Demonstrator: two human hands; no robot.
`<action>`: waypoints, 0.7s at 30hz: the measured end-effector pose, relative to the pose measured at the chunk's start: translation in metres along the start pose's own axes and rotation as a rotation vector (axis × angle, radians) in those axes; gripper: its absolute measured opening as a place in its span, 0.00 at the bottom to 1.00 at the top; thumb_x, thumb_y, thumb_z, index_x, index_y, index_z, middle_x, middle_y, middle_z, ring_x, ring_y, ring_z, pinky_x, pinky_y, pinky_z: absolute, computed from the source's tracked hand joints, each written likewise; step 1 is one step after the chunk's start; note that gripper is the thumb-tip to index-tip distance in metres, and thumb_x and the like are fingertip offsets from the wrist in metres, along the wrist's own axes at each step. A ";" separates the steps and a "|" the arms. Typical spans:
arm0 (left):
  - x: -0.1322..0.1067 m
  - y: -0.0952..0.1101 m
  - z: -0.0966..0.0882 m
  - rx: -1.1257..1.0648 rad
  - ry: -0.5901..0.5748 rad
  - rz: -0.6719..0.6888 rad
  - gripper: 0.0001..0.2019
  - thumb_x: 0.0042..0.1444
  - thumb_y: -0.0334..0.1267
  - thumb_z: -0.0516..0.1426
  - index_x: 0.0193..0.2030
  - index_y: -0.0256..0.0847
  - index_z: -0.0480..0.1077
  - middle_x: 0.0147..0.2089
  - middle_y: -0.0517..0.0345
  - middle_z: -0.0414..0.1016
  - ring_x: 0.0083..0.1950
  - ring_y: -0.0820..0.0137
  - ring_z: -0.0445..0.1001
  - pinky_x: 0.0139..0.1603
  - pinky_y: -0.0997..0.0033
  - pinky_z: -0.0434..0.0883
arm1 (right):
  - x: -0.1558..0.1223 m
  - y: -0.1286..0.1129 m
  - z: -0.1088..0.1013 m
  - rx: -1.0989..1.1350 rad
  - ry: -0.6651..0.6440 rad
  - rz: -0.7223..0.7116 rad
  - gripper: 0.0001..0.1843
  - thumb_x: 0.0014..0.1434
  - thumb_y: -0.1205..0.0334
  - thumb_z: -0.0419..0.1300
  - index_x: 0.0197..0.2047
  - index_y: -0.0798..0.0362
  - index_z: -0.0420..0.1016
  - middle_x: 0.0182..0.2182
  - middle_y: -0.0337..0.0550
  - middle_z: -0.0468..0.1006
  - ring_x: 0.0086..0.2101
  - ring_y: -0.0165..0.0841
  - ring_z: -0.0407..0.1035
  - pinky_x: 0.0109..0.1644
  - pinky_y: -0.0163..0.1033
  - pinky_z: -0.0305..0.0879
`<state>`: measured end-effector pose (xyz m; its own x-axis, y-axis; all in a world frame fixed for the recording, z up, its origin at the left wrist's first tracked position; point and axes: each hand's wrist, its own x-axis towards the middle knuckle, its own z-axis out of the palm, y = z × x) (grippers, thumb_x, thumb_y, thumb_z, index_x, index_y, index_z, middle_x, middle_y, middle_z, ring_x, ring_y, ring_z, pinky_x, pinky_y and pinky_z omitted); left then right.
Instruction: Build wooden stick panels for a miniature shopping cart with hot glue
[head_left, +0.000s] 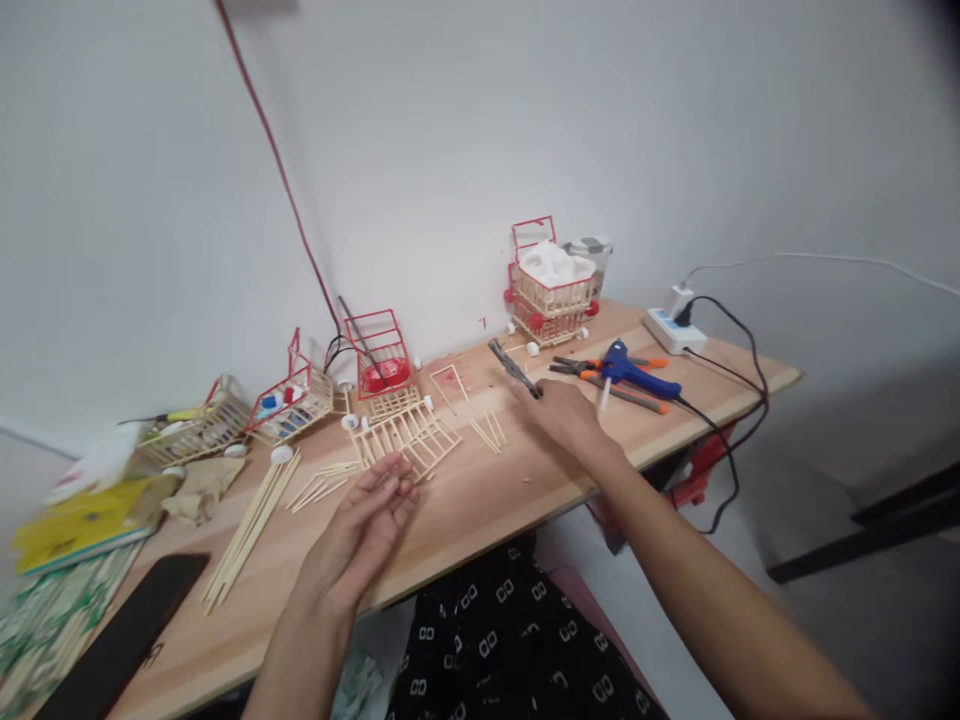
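Observation:
My right hand (564, 412) is closed around a dark pair of pliers (510, 365), whose jaws point up and to the left above the wooden table (480, 500). My left hand (367, 525) hovers palm up over the table's front part with its fingers spread and nothing in it. Just beyond its fingertips lie flat stick lattice panels (409, 438) and loose short sticks (489, 432). A small red stick frame (448, 378) lies near the plier jaws.
Several red stick-built carts stand along the wall: (382, 365), (294, 400), (551, 285). A blue glue gun (634, 372), orange-handled cutters (592, 366) and a power strip (673, 328) sit at right. Long skewers (251, 525), a black phone (120, 635) and a yellow book (86, 520) lie at left.

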<state>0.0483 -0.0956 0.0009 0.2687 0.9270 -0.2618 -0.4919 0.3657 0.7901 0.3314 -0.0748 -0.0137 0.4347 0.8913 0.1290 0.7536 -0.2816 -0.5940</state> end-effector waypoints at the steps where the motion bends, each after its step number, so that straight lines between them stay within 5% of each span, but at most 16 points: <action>1: -0.005 -0.001 -0.004 -0.070 0.021 -0.010 0.14 0.52 0.18 0.54 0.42 0.34 0.73 0.40 0.51 0.77 0.36 0.75 0.77 0.43 0.74 0.77 | -0.001 -0.004 0.001 -0.056 -0.039 0.012 0.41 0.55 0.27 0.41 0.34 0.57 0.76 0.32 0.63 0.78 0.37 0.49 0.74 0.37 0.45 0.63; 7: -0.019 -0.002 -0.021 -0.410 0.085 0.003 0.16 0.58 0.19 0.47 0.46 0.34 0.71 0.40 0.48 0.78 0.41 0.72 0.79 0.49 0.69 0.76 | -0.003 -0.025 0.013 -0.309 0.027 0.019 0.42 0.56 0.31 0.44 0.44 0.65 0.75 0.41 0.71 0.75 0.47 0.55 0.68 0.46 0.51 0.62; 13: -0.028 -0.003 -0.043 -0.560 0.083 0.041 0.15 0.61 0.20 0.45 0.46 0.31 0.70 0.46 0.42 0.78 0.51 0.64 0.77 0.57 0.59 0.72 | 0.010 -0.031 0.031 -0.506 0.027 0.054 0.42 0.52 0.32 0.51 0.48 0.67 0.74 0.47 0.68 0.71 0.49 0.59 0.64 0.49 0.55 0.59; 21: -0.039 -0.007 -0.067 -0.592 -0.080 0.090 0.18 0.64 0.28 0.45 0.57 0.33 0.65 0.62 0.39 0.67 0.64 0.61 0.63 0.65 0.57 0.62 | 0.015 -0.014 0.044 -0.593 0.035 0.012 0.48 0.49 0.27 0.49 0.51 0.66 0.71 0.51 0.68 0.68 0.52 0.59 0.62 0.52 0.55 0.56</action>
<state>-0.0144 -0.1284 -0.0319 0.2546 0.9557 -0.1473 -0.8868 0.2916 0.3586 0.3060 -0.0418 -0.0383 0.4533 0.8774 0.1568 0.8910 -0.4510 -0.0523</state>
